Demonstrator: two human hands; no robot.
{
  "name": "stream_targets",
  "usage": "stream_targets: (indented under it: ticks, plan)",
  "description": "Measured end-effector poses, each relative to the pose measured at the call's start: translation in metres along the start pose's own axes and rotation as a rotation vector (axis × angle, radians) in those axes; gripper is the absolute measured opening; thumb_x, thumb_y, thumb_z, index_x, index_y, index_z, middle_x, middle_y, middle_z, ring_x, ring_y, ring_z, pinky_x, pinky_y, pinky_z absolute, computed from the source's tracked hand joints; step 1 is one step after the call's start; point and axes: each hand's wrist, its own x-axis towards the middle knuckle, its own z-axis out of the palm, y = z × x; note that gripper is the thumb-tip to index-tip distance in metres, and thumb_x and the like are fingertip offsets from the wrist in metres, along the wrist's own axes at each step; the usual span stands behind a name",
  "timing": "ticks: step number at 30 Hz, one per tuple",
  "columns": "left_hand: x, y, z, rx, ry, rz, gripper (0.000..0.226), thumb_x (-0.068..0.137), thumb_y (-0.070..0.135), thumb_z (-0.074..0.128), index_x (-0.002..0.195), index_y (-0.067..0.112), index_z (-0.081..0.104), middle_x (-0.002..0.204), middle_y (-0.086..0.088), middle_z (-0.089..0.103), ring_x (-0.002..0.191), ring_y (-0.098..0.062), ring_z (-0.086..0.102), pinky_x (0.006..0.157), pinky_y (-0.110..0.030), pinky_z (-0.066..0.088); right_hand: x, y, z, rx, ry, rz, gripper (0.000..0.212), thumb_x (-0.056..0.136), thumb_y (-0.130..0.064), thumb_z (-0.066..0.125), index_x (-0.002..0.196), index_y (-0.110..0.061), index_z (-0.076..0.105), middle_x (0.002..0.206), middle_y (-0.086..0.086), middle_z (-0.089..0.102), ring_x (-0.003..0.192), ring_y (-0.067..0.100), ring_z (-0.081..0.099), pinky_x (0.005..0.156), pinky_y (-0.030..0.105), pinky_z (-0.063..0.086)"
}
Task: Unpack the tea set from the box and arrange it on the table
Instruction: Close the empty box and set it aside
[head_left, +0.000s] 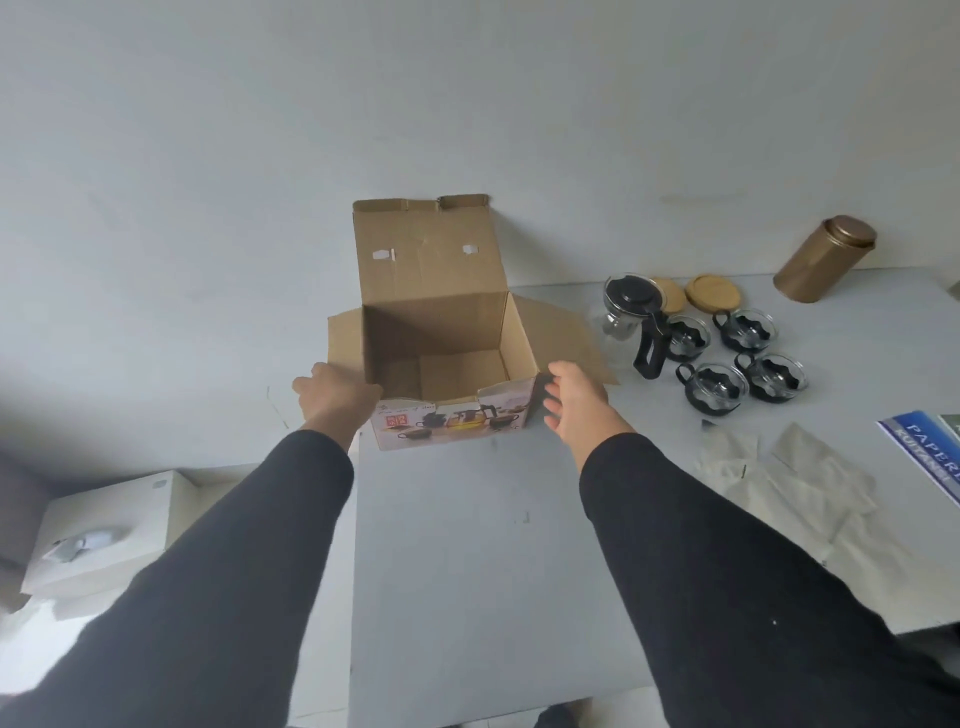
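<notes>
Box (441, 332) looks emptied, teapot (631, 317) and cups (737, 358) out; my left hand (332, 395) grips its corner, right hand (571, 402) open alongside — next, clear it away.

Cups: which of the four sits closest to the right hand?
The near-left cup. It sits in the front row, on the side toward the right hand and the box; the other three lie farther right or back.

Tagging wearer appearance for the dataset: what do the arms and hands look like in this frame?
Both arms wear plain black long sleeves, close-fitting, ending at the wrists. No logos, stripes or cuffs in another colour show. The left hand and right hand are bare: no gloves, rings, watch or bands visible.
</notes>
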Motion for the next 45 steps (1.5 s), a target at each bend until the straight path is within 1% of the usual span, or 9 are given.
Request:
stream_targets:
  ticks: [6,10,14,21,26,29,34,39,45]
  plan:
    - [-0.008,-0.007,-0.010,-0.080,0.131,0.181,0.065,0.082,0.034,0.066,0.132,0.003,0.039,0.126,-0.017,0.043,0.108,-0.031,0.046,0.085,-0.037,0.041,-0.023,0.003,0.014,-0.016,0.070,-0.114,0.015,0.092,-0.008,0.042,0.099,-0.012,0.054,0.116,0.012,0.064,0.109,0.025,0.060,0.092,0.040,0.047]
    - [-0.014,-0.005,-0.012,-0.197,0.212,0.494,0.048,0.095,0.044,0.046,0.136,0.018,0.044,0.130,-0.009,0.043,0.115,-0.022,0.050,0.095,-0.034,0.041,-0.022,0.008,0.024,-0.186,0.203,-0.388,0.021,0.091,-0.011,0.034,0.085,-0.020,0.052,0.094,0.007,0.061,0.086,0.026,0.056,0.065,0.030,0.045]
    - [-0.013,0.003,-0.004,-0.056,0.139,0.726,0.038,0.102,0.033,0.033,0.117,0.013,0.062,0.118,-0.010,0.056,0.111,-0.026,0.053,0.093,-0.035,0.042,-0.023,0.007,0.033,-0.448,0.151,-0.568,0.023,0.090,-0.017,0.043,0.092,-0.023,0.066,0.096,0.003,0.061,0.085,0.022,0.053,0.063,0.023,0.038]
    - [0.014,0.018,0.013,-0.086,0.144,0.659,0.037,0.098,0.015,0.040,0.134,0.018,0.045,0.131,-0.006,0.053,0.112,-0.025,0.055,0.093,-0.037,0.049,0.000,-0.017,0.050,-0.776,0.114,-0.555,0.017,0.081,-0.031,0.051,0.091,-0.023,0.062,0.105,0.004,0.061,0.099,0.024,0.057,0.081,0.031,0.050]
    - [0.050,0.043,0.014,-0.217,0.035,0.318,0.066,0.093,0.044,0.050,0.148,0.019,0.021,0.148,-0.007,0.032,0.133,-0.028,0.037,0.107,-0.043,0.038,0.028,-0.053,0.068,-0.676,0.039,-0.490,0.016,0.083,-0.036,0.056,0.079,-0.023,0.046,0.073,-0.005,0.044,0.072,0.020,0.044,0.050,0.028,0.030]
    - [0.070,0.059,0.011,-0.269,-0.077,0.182,0.080,0.090,0.054,0.050,0.150,0.016,0.014,0.151,-0.007,0.032,0.137,-0.031,0.035,0.108,-0.044,0.035,0.044,-0.071,0.083,-0.637,-0.045,-0.437,0.023,0.082,-0.039,0.056,0.087,-0.020,0.044,0.080,-0.002,0.042,0.070,0.018,0.041,0.054,0.027,0.031]
    - [0.089,0.075,0.003,-0.350,-0.055,0.178,0.080,0.088,0.055,0.053,0.150,0.017,0.019,0.149,-0.008,0.039,0.136,-0.030,0.038,0.107,-0.041,0.034,0.057,-0.102,0.104,-0.457,-0.129,-0.425,0.025,0.085,-0.037,0.059,0.094,-0.015,0.050,0.084,-0.001,0.043,0.077,0.017,0.042,0.068,0.029,0.036]
    - [0.087,0.067,0.009,-0.346,0.054,0.308,0.070,0.085,0.029,0.068,0.144,0.021,0.032,0.137,-0.001,0.048,0.122,-0.022,0.050,0.103,-0.037,0.042,0.061,-0.106,0.103,-0.453,-0.125,-0.463,0.044,0.087,-0.009,0.059,0.129,-0.014,0.050,0.112,0.001,0.056,0.107,0.022,0.054,0.087,0.027,0.042]
    - [0.069,0.054,0.003,-0.313,0.185,0.412,0.037,0.082,0.023,0.071,0.113,0.024,0.051,0.124,0.000,0.046,0.105,-0.014,0.048,0.087,-0.021,0.038,0.055,-0.098,0.082,-0.489,-0.091,-0.588,0.017,0.084,-0.003,0.057,0.087,-0.019,0.059,0.078,-0.006,0.059,0.077,0.015,0.053,0.060,0.019,0.042]
